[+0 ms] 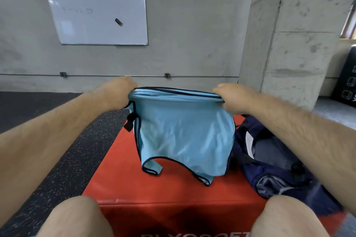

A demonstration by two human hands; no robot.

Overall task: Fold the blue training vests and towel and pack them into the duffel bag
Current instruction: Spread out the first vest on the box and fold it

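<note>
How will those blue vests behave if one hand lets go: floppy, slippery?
Probably very floppy: the blue vests hang limp between left hand and right hand. Likely light, since top-corner grips alone carry them. Their sheen suggests slippery layers that may slide apart.

Red box (119, 169), seen from above: its middle is screened by the blue vests (183, 131), which are gripped along their top edge by the left hand (123, 87) and the right hand (229, 96) and hang low over the box top. Bare red surface lies open to the left of the hanging cloth and along the near edge, a strip bounded by the left knee (77, 215) and right knee (289, 215). The right side is taken up by the navy duffel bag (269, 159), its mouth gaping upward, just beside the cloth and partly crossed by the right forearm. Speckled floor (67, 159) lies open left of the box; the far right is closed off by a concrete pillar (289, 44).
</note>
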